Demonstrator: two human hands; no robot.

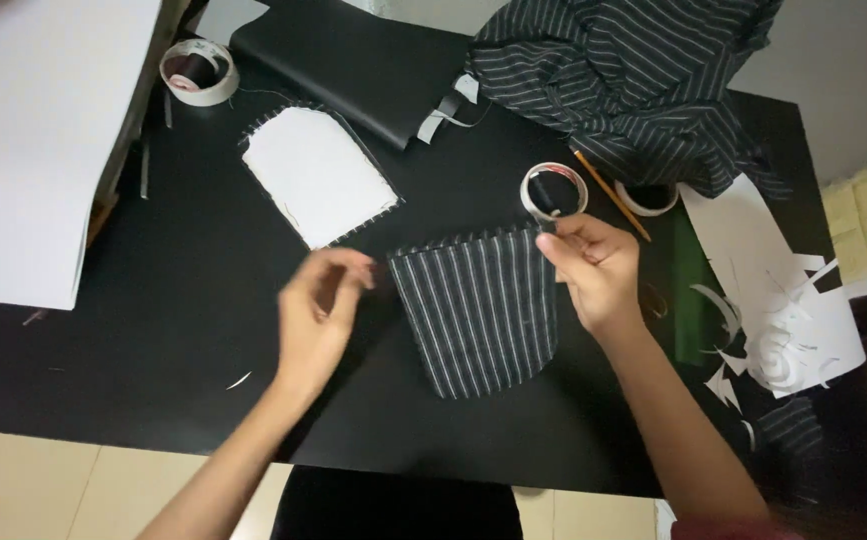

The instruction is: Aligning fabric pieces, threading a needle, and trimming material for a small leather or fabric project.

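Observation:
A dark striped fabric pocket piece (pixel 478 310) lies flat on the black table (pixel 153 340). My right hand (pixel 598 268) pinches its upper right corner, just below a spool of black thread (pixel 553 190). My left hand (pixel 318 315) hovers at the piece's upper left corner with fingertips pinched together; it is blurred and I cannot tell if it holds anything. A white pocket-shaped piece (pixel 315 175) with stitched dark edges lies farther back on the left.
A roll of white tape (pixel 199 72) sits at the back left beside a large white sheet (pixel 33 140). Striped dark fabric (pixel 633 80) is heaped at the back right, over a pencil (pixel 618 200) and another tape roll (pixel 648 200). White paper scraps (pixel 783 300) lie right.

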